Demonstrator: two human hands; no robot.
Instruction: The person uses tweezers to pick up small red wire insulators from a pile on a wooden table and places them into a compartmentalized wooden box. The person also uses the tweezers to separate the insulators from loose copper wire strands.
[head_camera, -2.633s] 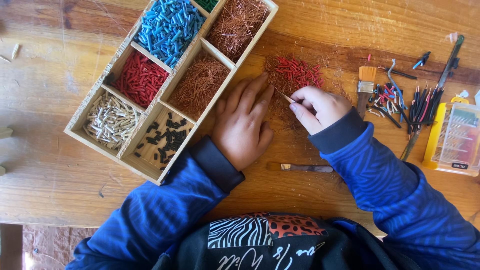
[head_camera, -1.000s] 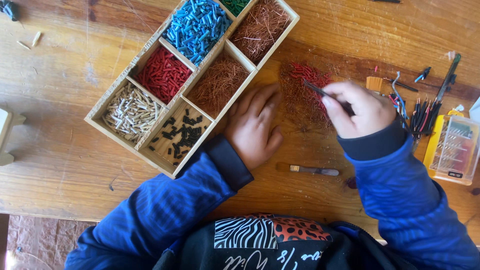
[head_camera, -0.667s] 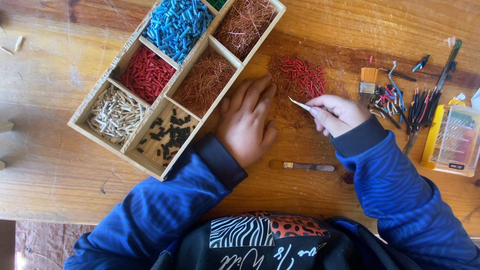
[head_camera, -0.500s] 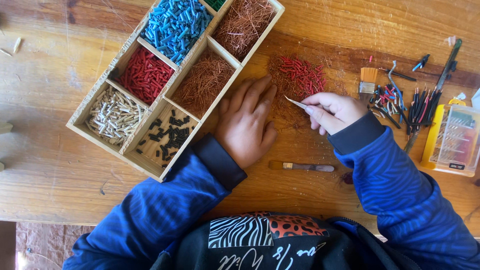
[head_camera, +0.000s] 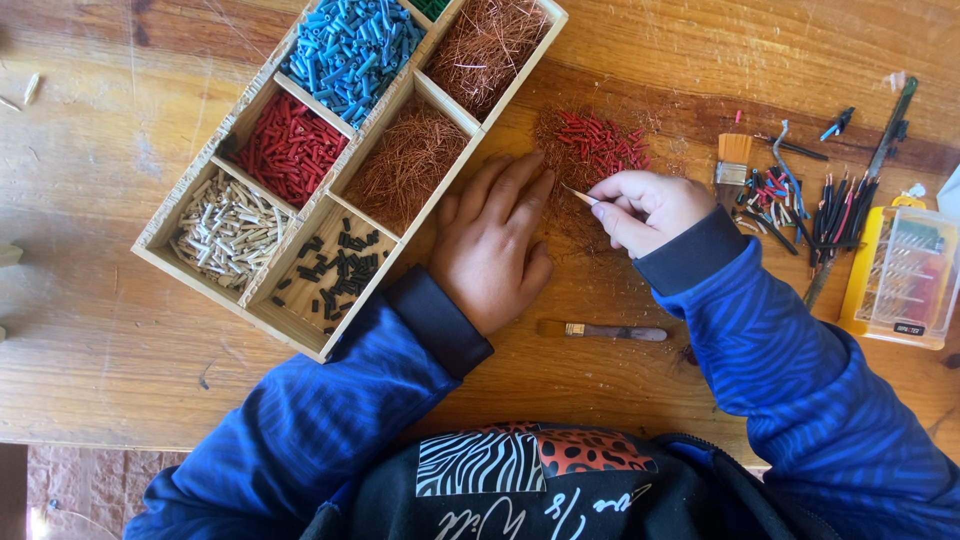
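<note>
My left hand (head_camera: 495, 250) lies flat, palm down, on the wooden table (head_camera: 120, 340), fingers spread beside a heap of copper wire strands and red insulation bits (head_camera: 592, 150). My right hand (head_camera: 650, 208) pinches thin tweezers (head_camera: 578, 195), whose tip points left toward my left fingertips at the heap's edge. A wooden divided tray (head_camera: 290, 335) sits to the left, holding blue bits (head_camera: 350, 50), red bits (head_camera: 290, 148), beige bits (head_camera: 228, 228), black bits (head_camera: 335, 268) and copper strands (head_camera: 408, 165) in separate compartments.
A small brush (head_camera: 600, 330) lies near my wrists. To the right are a flat brush (head_camera: 733, 160), several cut wires and hand tools (head_camera: 820, 205), and a clear yellow-edged box (head_camera: 905, 275). The table's near edge runs along the bottom left.
My right hand came back down from the red bits to the heap's near edge, tweezers now pointing left at my left fingertips. My left hand stayed flat in place.
</note>
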